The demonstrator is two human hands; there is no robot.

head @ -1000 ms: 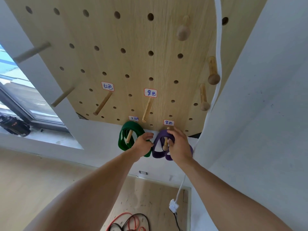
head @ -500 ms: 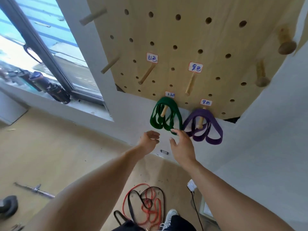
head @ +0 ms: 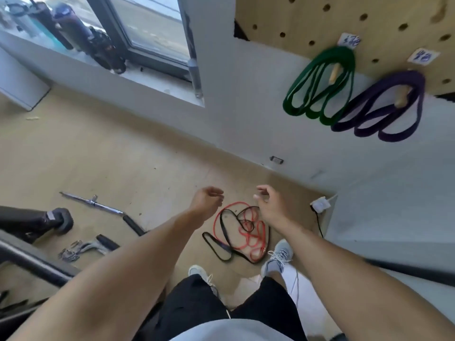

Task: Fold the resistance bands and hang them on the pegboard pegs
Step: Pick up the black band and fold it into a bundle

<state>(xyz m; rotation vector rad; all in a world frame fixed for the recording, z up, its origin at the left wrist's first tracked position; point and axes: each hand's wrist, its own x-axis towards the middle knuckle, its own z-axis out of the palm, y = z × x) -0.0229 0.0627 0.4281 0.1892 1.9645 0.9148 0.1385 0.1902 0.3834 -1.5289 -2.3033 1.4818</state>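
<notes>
A folded green band point(head: 320, 84) hangs on a wooden peg at the lower edge of the pegboard point(head: 307, 20), top right. A folded purple band point(head: 384, 112) hangs on the peg to its right, overlapping the green one. On the floor lie a red band point(head: 248, 236) and a black band point(head: 221, 244), tangled together in front of my shoes. My left hand point(head: 205, 200) and my right hand point(head: 268, 200) hover above that pile with fingers loosely curled, holding nothing.
A window point(head: 147, 33) with dark equipment on its sill fills the upper left. A metal bar point(head: 98, 206), handles and black gym gear lie on the floor at left. A white plug point(head: 320, 205) with a black cable sits by the wall at right.
Both hands let go of the purple band on its peg and dropped away from the pegboard. The view swung down to the floor, bringing the red and black bands into sight.
</notes>
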